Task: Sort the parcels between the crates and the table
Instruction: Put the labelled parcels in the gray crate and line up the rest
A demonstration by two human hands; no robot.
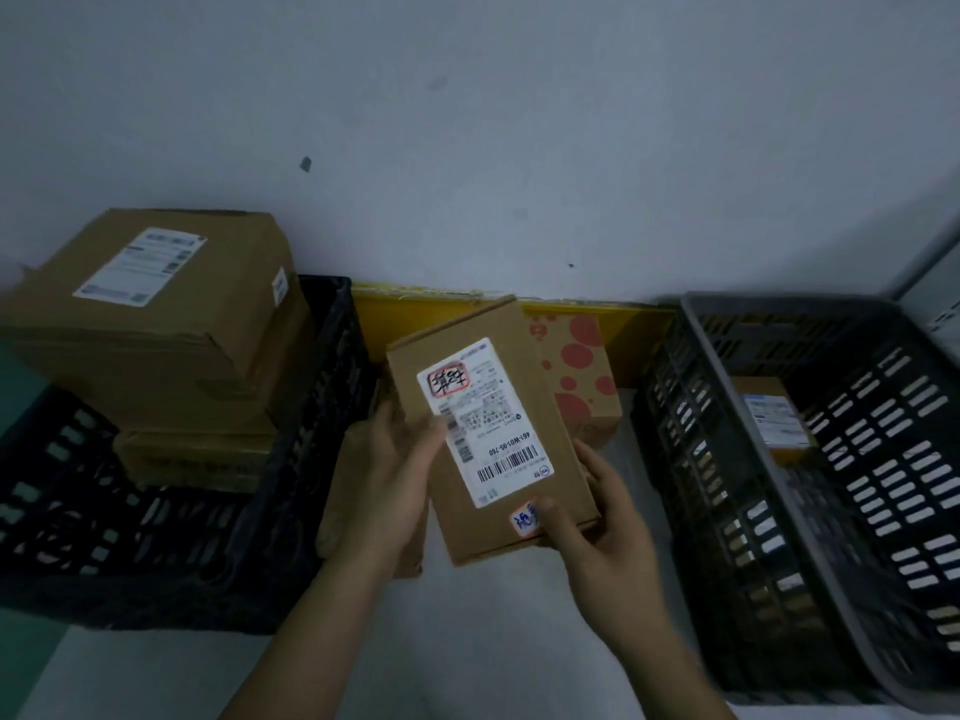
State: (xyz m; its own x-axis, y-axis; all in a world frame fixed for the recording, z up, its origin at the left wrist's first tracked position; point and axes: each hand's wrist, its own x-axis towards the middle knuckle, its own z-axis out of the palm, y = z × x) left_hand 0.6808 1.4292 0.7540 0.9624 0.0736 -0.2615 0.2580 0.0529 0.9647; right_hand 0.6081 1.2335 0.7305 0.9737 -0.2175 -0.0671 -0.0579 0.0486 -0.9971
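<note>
I hold a small brown cardboard parcel with a white shipping label between the two crates, above the white table. My left hand grips its left edge, thumb on the label. My right hand grips its lower right corner, thumb by a small red-edged sticker. The black crate at the left holds stacked brown boxes, a large one on top. The grey crate at the right holds one small labelled parcel.
A red-dotted brown box stands behind the held parcel. Another brown parcel lies under my left hand. A yellow strip runs along the foot of the pale wall. The table's left edge meets green floor.
</note>
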